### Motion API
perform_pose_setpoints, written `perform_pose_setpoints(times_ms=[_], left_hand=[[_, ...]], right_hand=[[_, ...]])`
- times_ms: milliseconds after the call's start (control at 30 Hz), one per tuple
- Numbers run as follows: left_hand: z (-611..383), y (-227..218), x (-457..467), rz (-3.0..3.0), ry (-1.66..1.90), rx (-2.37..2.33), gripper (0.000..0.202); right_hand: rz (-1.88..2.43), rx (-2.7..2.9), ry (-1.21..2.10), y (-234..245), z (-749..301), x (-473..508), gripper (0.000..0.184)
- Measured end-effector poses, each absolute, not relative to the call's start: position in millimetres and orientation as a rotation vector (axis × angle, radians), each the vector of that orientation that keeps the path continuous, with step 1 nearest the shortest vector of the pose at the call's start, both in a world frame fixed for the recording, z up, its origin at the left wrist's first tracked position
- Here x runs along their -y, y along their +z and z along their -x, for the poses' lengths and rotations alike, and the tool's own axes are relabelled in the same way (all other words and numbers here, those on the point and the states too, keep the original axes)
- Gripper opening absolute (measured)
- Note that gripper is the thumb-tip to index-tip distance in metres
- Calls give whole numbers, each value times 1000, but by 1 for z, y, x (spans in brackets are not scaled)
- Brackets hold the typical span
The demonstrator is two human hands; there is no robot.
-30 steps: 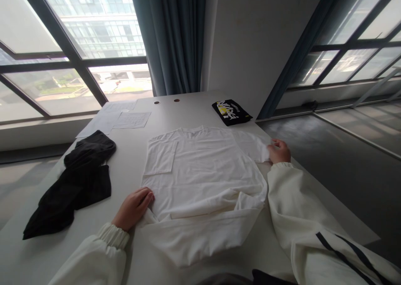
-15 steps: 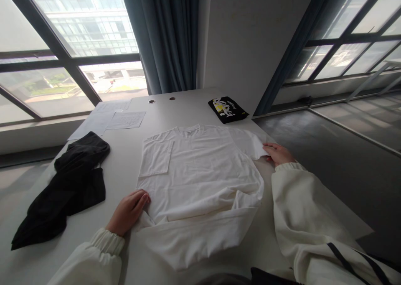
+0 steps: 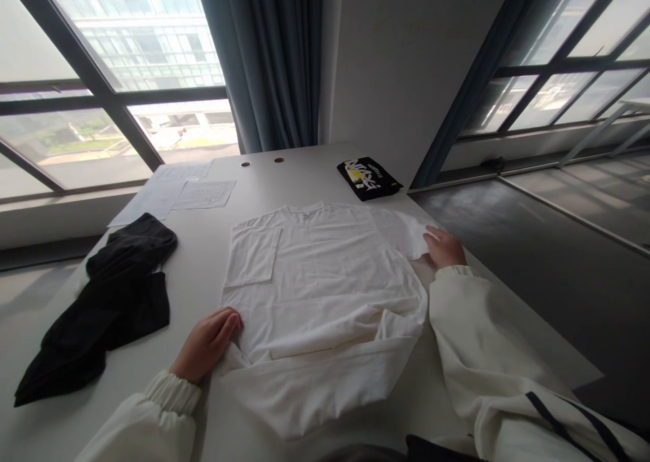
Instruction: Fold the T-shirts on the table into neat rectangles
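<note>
A white T-shirt [image 3: 315, 286] lies spread on the white table [image 3: 305, 174], its collar away from me and its left sleeve folded in over the chest. The hem nearest me is bunched and hangs toward the table's front edge. My left hand [image 3: 206, 343] rests at the shirt's lower left edge, fingers together and pressed flat on the cloth. My right hand [image 3: 444, 246] is at the right sleeve's tip, fingers curled onto the fabric near the table's right edge.
A crumpled black garment [image 3: 101, 306] lies at the left. A folded black item with yellow and white print [image 3: 368, 176] sits at the far right. Paper sheets [image 3: 187, 191] lie at the far left by the window. The table's right edge drops to the floor.
My right hand opened flat by the right sleeve, then curled back onto its tip. My left hand has stayed at the shirt's lower left edge. My view shifted slightly.
</note>
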State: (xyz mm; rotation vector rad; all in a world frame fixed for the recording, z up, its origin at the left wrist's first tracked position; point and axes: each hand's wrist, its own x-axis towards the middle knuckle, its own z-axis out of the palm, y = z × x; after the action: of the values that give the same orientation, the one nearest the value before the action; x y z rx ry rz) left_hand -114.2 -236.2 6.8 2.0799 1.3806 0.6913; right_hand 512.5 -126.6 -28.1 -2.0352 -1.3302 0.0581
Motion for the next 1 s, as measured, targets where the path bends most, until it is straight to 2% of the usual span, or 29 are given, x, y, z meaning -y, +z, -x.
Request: perform_pose_setpoints(times_ms=[233, 467, 700, 1000], left_hand=[[114, 6, 236, -2096, 660, -1404, 56], [117, 2, 235, -2114, 662, -1410, 52], [115, 4, 235, -2114, 678, -1390, 48], [114, 6, 235, -2103, 670, -1394, 48]], right_hand=[[1697, 1750, -18, 4, -437, 118, 57], [1466, 2365, 274, -26, -405, 112, 66], [1514, 2272, 317, -38, -415, 105, 54], [1824, 2038, 416, -20, -422, 81, 67]])
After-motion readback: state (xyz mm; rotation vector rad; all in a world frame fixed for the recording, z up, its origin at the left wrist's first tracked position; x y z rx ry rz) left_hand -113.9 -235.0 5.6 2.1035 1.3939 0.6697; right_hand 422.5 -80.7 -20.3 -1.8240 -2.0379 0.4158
